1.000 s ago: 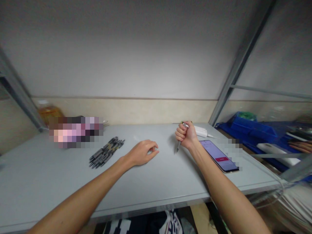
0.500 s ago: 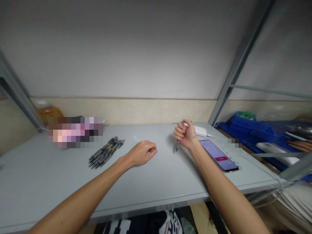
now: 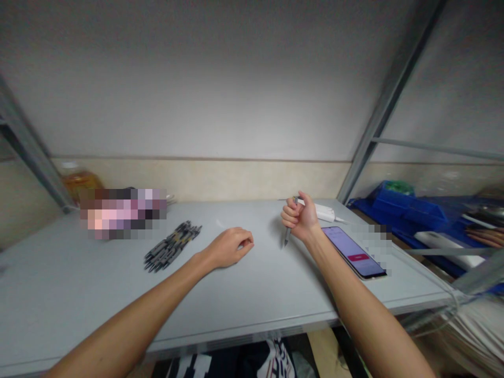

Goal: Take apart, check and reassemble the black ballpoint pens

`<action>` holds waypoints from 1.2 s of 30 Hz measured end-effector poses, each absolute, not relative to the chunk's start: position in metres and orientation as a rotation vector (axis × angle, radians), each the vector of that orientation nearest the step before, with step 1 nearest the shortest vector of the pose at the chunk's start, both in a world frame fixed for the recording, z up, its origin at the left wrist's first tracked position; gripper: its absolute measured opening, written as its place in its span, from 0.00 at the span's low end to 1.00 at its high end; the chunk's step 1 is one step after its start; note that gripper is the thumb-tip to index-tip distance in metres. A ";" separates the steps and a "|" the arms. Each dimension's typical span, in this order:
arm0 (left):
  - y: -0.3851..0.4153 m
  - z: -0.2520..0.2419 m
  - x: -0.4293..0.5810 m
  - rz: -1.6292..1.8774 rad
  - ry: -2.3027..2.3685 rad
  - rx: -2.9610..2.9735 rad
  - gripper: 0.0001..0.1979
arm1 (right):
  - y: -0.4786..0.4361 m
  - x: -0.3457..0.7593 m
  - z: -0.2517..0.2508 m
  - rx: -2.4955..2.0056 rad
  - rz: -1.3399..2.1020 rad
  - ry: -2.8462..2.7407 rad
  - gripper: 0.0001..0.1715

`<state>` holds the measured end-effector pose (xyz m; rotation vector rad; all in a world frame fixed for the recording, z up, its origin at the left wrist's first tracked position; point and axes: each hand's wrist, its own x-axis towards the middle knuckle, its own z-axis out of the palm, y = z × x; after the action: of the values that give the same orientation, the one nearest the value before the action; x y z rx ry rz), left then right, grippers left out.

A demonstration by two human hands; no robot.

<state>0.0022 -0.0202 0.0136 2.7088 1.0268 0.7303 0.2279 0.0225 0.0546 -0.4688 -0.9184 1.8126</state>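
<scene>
Apparent step: hold the pen point(image 3: 287, 238) tip-down over the desk point(image 3: 236, 296). Right hand point(image 3: 300, 218) encloses it, thumb raised. Left hand point(image 3: 228, 247) curls loosely near the pen pile point(image 3: 172, 247), contents undeterminable. Next move likely requires a steady barrel.

Pens point(image 3: 172, 247), phone point(image 3: 353, 253) on grey table point(image 3: 252, 299)

Single head-worn view: sits above the near side of the desk point(image 3: 255, 294), faces forward and tilts down, back wall point(image 3: 220, 105) filling the upper part. Close on the left hand point(image 3: 231, 247) and right hand point(image 3: 301, 219), mid-frame, forearms point(image 3: 157, 304) cut by the bottom edge; wide enough to catch both metal posts point(image 3: 394, 101).
</scene>
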 end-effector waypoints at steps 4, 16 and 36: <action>-0.020 0.013 0.002 0.726 1.022 2.721 0.08 | 0.023 0.228 0.054 -0.478 1.827 -0.902 0.22; -0.019 0.012 0.002 0.738 1.007 2.720 0.08 | 0.024 0.226 0.055 -0.513 1.841 -0.898 0.23; -0.019 0.012 0.002 0.733 1.006 2.729 0.09 | 0.024 0.221 0.057 -0.669 1.697 -0.947 0.19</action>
<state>0.0021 -0.0190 0.0121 2.7292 1.0060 0.7335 0.2213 0.0235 0.0569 -0.6693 -0.9470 1.6975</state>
